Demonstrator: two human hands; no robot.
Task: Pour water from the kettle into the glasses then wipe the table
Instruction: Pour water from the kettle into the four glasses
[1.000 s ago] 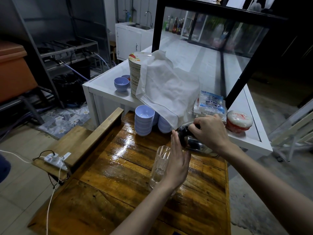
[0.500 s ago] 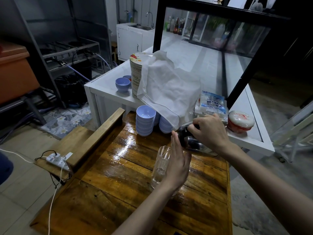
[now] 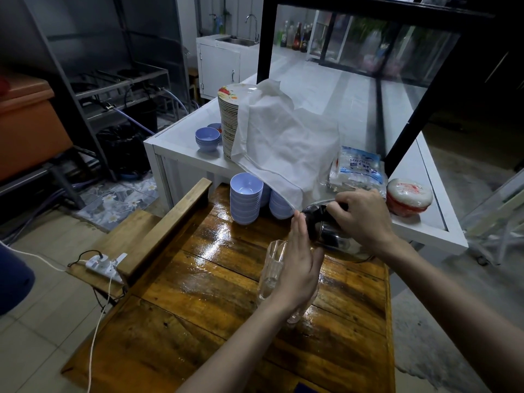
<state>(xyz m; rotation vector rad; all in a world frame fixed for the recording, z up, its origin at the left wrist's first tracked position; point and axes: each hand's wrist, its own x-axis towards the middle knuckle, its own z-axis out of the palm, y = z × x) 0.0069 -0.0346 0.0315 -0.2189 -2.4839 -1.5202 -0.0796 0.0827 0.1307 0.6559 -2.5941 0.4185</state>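
A clear tall glass (image 3: 272, 265) stands on the glossy wooden table (image 3: 215, 279). My left hand (image 3: 297, 268) is against the glass's right side, fingers straight and pointing up, palm to the glass. Right behind it sits a shiny steel kettle (image 3: 326, 231) with a black top. My right hand (image 3: 360, 214) is closed over the kettle's top handle. The kettle rests low, near the table's far right part. A white cloth (image 3: 286, 146) hangs over a pile of plates on the white counter behind.
Stacks of pale blue bowls (image 3: 246, 198) stand at the table's far edge. The white counter (image 3: 184, 154) carries a tall plate stack (image 3: 231, 120), a plastic packet (image 3: 357, 171) and a red-white lidded tub (image 3: 408, 195). A power strip (image 3: 103, 263) with cables lies on a low bench at left.
Both hands have hardly moved. The view has shifted a little; the kettle and glass stay where they were.
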